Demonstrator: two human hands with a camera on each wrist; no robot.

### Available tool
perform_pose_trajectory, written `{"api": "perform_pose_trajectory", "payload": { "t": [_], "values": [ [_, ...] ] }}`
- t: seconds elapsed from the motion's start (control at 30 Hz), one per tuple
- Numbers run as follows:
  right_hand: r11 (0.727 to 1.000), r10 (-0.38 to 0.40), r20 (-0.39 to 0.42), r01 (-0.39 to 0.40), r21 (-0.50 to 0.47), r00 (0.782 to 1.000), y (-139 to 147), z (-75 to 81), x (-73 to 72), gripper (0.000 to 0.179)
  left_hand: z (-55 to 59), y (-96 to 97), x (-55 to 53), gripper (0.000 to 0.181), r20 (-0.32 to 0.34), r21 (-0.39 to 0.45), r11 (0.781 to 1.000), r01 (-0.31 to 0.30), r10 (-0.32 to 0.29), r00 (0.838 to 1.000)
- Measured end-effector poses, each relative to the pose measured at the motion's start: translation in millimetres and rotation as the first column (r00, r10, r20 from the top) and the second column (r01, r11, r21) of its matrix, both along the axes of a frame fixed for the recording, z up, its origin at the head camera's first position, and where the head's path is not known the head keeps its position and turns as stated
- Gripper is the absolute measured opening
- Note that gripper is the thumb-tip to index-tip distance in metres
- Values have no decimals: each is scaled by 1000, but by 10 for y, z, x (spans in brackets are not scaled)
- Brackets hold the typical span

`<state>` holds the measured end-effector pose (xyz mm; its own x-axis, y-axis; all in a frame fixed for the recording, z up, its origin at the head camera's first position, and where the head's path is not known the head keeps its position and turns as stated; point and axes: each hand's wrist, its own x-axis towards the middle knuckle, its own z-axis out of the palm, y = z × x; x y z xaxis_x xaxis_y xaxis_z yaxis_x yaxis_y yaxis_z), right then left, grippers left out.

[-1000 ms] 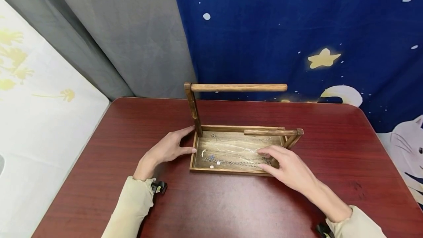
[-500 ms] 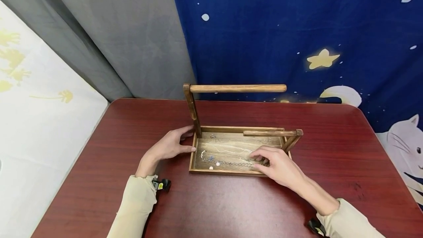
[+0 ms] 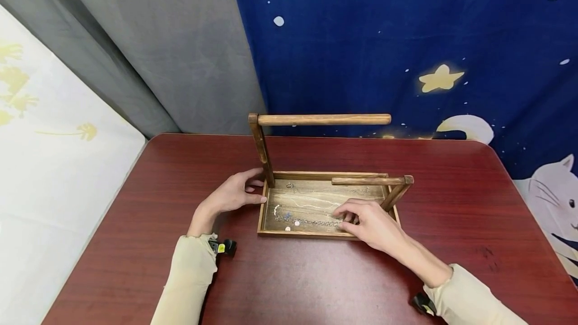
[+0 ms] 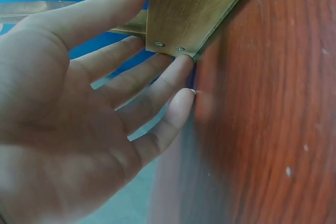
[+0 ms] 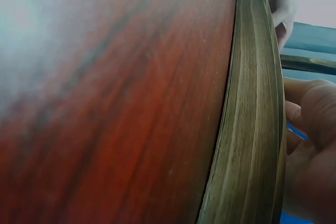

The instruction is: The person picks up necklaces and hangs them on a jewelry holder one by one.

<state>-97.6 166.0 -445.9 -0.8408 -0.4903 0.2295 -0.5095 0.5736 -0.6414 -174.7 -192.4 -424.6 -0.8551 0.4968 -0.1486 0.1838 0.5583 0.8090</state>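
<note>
A shallow brown wooden tray (image 3: 307,233) holds several pieces of jewellery in the head view. A dark chain necklace (image 3: 316,222) lies along its near side, and a thin white chain (image 3: 311,198) runs farther back. My left hand (image 3: 230,192) rests against the tray's left end, thumb on the rim. In the left wrist view, its straight fingers (image 4: 152,98) touch the wooden end with two screws. My right hand (image 3: 368,219) reaches into the tray's right part, fingers bent over the dark chain. Its thumb and fingertips stand apart; the right wrist view hides the tips behind the tray wall (image 5: 247,103).
A tall wooden post with a horizontal bar (image 3: 325,120) rises at the tray's back left. A lower bar (image 3: 361,181) stands at the right, close to my right hand. The tray sits on a reddish-brown table (image 3: 289,280), with curtains (image 3: 334,54) behind it.
My right hand has moved left inside the tray, over the dark chain, and its fingers have bent more. My left hand stays at the tray's left end.
</note>
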Motion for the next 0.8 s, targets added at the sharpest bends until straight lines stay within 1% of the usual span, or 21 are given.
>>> {"api": "perform_pose_trajectory", "payload": {
  "t": [0.13,0.27,0.37,0.6,0.8],
  "values": [
    [1000,-9,9,9,28,1000,-54,-15,-19,20,2,19,-19,80,16,9,1000,-7,7,1000],
    [999,-19,43,17,41,999,-101,-20,-43,18,1,17,-18,80,30,9,1000,-16,16,999],
    [998,-33,60,29,58,998,-116,-18,-52,19,-6,16,-20,79,26,9,1000,-14,14,1000],
    [995,-47,72,40,96,996,-169,4,-74,19,-16,34,-30,76,31,39,999,-11,10,999],
    [989,-73,79,62,138,994,-214,9,-87,19,-59,37,-55,75,34,63,998,-4,2,999]
  ]
}}
